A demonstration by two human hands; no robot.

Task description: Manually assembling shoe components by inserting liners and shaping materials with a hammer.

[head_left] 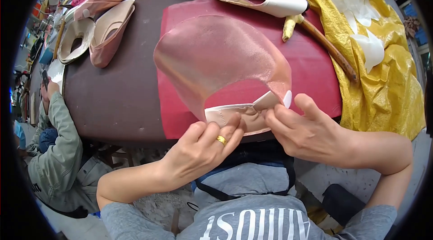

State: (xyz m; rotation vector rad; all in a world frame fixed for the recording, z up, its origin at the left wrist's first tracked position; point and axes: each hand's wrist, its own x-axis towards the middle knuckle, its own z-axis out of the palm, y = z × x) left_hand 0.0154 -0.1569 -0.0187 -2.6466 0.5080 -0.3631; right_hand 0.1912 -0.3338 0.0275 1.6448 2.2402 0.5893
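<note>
A shiny pink shoe upper [216,50] is spread over the red mat [311,82], its wide front part away from me and its beige-lined back edge toward me. My left hand [203,147], with a gold ring, pinches the near edge of the lining, left of its middle. To its right, my right hand [302,134] grips the same back part between thumb and fingers. A small white piece [287,99] shows at the upper's right side, just above my right fingers. The fingertips are partly hidden behind the lining.
White shoe uppers [279,3] lie at the far edge, beside a wooden-handled tool [331,50]. White cut pieces [367,48] rest on a yellow sheet [383,95] at right. Pink uppers [110,34] sit at far left on the brown table [122,91]. Another person [58,149] sits at left.
</note>
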